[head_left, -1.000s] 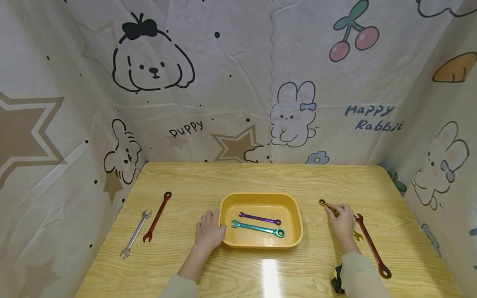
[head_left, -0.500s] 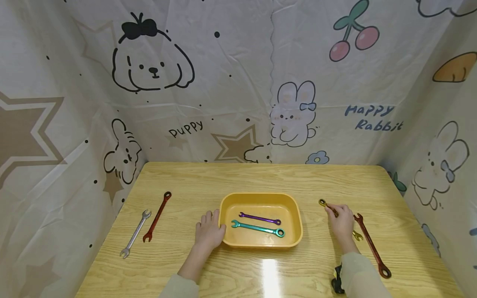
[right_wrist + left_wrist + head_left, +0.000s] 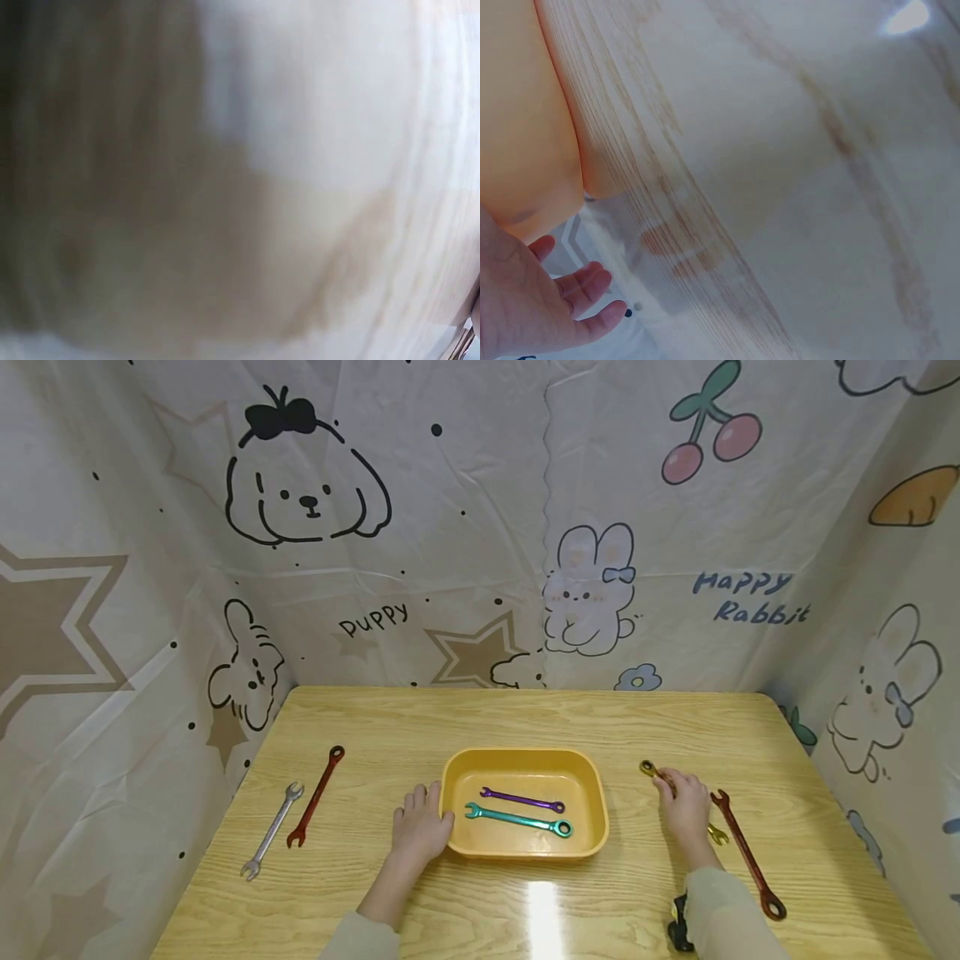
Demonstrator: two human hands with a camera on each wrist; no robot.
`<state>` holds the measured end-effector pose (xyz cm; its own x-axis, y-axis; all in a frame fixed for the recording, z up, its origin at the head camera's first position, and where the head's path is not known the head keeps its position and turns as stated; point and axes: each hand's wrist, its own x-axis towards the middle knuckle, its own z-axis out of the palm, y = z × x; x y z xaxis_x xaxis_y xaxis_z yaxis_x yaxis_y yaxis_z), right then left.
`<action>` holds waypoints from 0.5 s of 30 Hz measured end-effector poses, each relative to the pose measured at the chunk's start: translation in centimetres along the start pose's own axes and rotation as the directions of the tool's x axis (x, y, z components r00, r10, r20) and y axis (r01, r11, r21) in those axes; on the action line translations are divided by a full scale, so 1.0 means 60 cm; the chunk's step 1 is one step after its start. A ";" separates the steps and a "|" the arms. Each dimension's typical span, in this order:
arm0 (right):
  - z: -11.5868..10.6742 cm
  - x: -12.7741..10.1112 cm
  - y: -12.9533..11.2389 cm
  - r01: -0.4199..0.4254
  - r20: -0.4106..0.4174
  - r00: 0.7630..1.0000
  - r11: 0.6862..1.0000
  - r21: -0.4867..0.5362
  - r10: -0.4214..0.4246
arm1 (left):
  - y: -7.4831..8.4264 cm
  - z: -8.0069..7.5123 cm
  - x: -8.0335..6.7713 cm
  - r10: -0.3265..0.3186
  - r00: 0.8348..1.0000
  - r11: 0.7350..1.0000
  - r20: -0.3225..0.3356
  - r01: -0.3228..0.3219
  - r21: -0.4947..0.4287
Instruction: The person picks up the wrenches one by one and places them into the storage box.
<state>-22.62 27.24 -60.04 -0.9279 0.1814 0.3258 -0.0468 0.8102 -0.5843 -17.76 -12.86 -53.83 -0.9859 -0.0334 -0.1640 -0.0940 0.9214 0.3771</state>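
Note:
My left hand rests against the left end of a yellow plastic bin, fingers loosely extended. In the left wrist view the same hand is beside the bin's orange-looking wall. Inside the bin lie a purple wrench and a teal wrench. To the right of the bin, my right hand holds a gold wrench by its middle. The wrench's ring end and open end stick out from under the hand. The right wrist view is a blur of tabletop.
A red wrench lies just right of the right hand. On the left side of the wooden table lie another red wrench and a silver wrench. A patterned cloth hangs behind and at both sides.
Hardly anything differs. The right hand has shifted very slightly on the gold wrench; the left hand and bin stay in place.

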 end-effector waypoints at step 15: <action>-0.005 0.000 -0.003 0.014 0.029 0.999 0.999 -0.044 -0.013 | 0.002 -0.002 -0.002 -0.001 1.000 1.000 -0.001 0.001 0.008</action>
<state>-22.49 27.26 -59.74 -0.9377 0.1547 0.3111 -0.0433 0.8363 -0.5466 -17.69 -12.79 -53.65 -0.9859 -0.0346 -0.1636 -0.0938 0.9244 0.3698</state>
